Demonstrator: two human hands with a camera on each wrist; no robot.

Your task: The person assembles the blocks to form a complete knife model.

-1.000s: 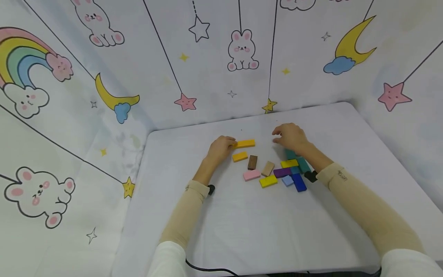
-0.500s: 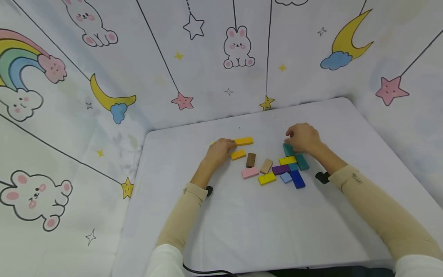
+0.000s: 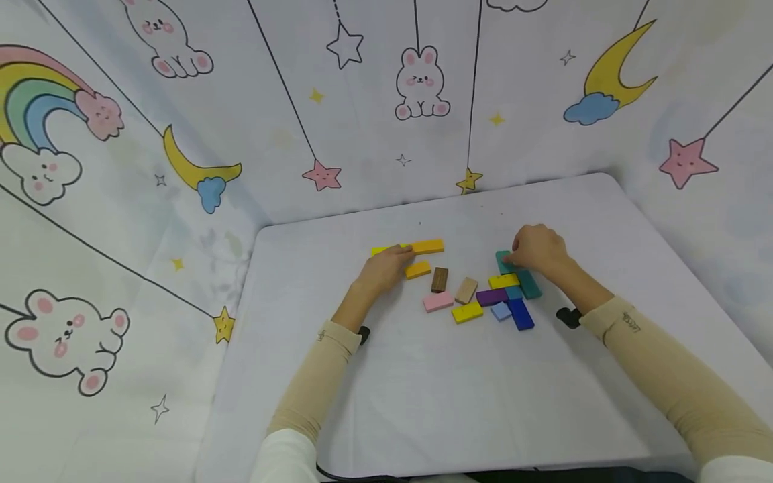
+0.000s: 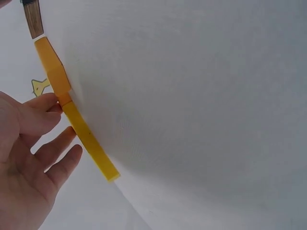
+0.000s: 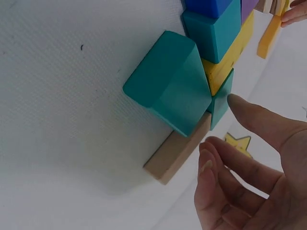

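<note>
At the upper left of the block group, my left hand (image 3: pixel 382 270) touches the place where an orange block (image 3: pixel 427 246) and a yellow block (image 3: pixel 379 250) meet end to end. In the left wrist view its fingers lie along one side of this row. On the far right, my right hand (image 3: pixel 541 249) is at the end of a teal block (image 3: pixel 502 259). The right wrist view has the thumb (image 5: pixel 244 108) against this block, with the bent fingers beside a tan block (image 5: pixel 177 151). That tan block lies under a larger teal block's (image 5: pixel 168 84) edge in the view.
Nearer me lie a shorter orange block (image 3: pixel 418 270), a brown block (image 3: pixel 439 280), a pink block (image 3: pixel 437 302) and another tan block (image 3: pixel 466 290). Right of them are yellow (image 3: pixel 468 312), purple (image 3: pixel 492 297), light blue (image 3: pixel 500 310) and dark blue (image 3: pixel 521 314) blocks on the white tablecloth (image 3: pixel 423 396).
My right hand has moved right and down to the teal block, uncovering its other end. My left hand has shifted slightly back, and more of the yellow block shows behind it.
</note>
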